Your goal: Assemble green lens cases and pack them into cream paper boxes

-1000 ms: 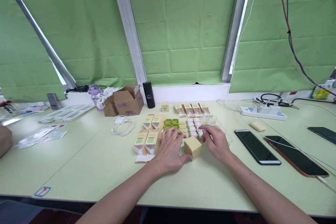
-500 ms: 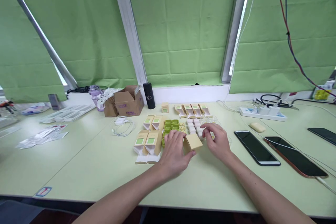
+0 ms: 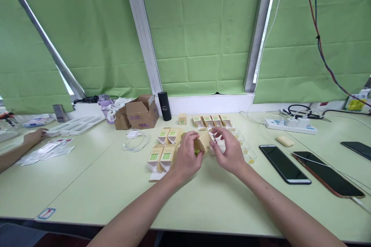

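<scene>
Between both hands, over the middle of the table, is a small tan cardboard box (image 3: 205, 141), tilted. My left hand (image 3: 188, 154) grips it from the left with fingers and thumb. At its right edge, my right hand (image 3: 227, 149) pinches the card between thumb and fingers. Small boxes with green labels (image 3: 166, 156) stand left of my left hand, their flaps open. Another row of open boxes (image 3: 213, 121) lies beyond my hands. Green cups and whitish pieces behind the hands are mostly hidden. Clear round pieces (image 3: 249, 156) lie right of my right hand.
Phones (image 3: 284, 164), a power strip (image 3: 290, 125) and cables occupy the right side. A brown carton (image 3: 142, 112), a black bottle (image 3: 164, 105) and a white charger (image 3: 133, 134) are at back left. A co-worker's hand (image 3: 34, 136) touches white trays (image 3: 74, 125) at far left.
The small box has moved up and left and turned between my hands. My right hand has moved left onto its edge. A co-worker's hand has appeared at the far left.
</scene>
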